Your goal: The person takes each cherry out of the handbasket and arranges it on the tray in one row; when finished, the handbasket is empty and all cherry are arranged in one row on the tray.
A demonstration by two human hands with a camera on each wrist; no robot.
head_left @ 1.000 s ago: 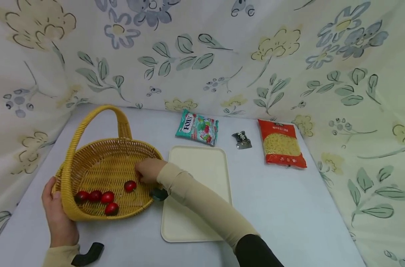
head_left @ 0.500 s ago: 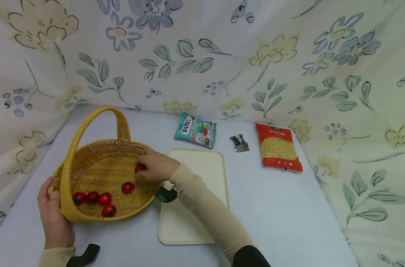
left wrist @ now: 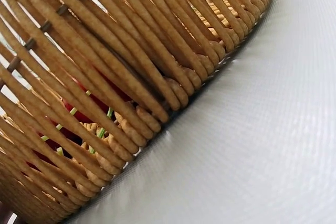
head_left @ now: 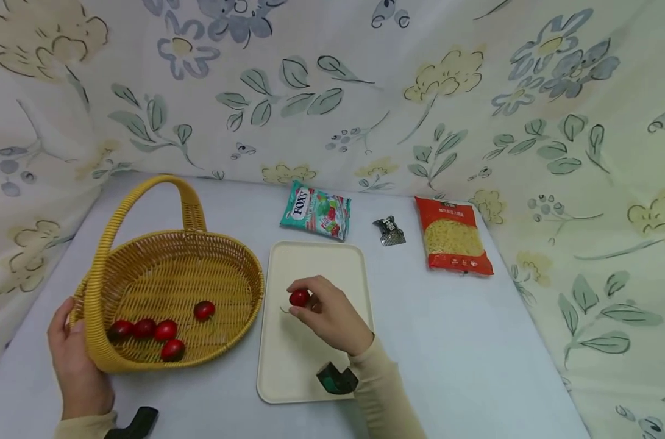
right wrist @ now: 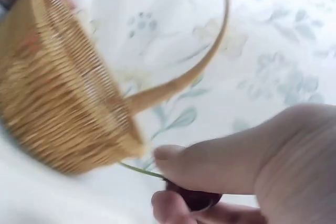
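My right hand [head_left: 332, 314] pinches a dark red cherry [head_left: 299, 297] between thumb and fingers, above the cream tray [head_left: 288, 378]. In the right wrist view the cherry's green stem [right wrist: 142, 170] points toward the basket. At the left, my left hand [head_left: 82, 369] grips the rim of the yellow wicker basket [head_left: 173, 268], thumb near the foot of its handle. Several more red cherries [head_left: 166, 330] lie on the basket floor, most of them toward the near left side. Through the basket's slats in the left wrist view, parts of red cherries [left wrist: 79, 113] show.
Behind the tray lies a green candy bag [head_left: 317, 210]. To its right are a small black-and-silver item [head_left: 389, 231] and a red bag of yellow pasta [head_left: 455, 236]. A floral cloth [head_left: 332, 91] hangs along the back of the white table [head_left: 447, 353].
My right hand has lifted a cherry out of the basket and moved right with it, over the tray. My left hand keeps its place on the basket rim.
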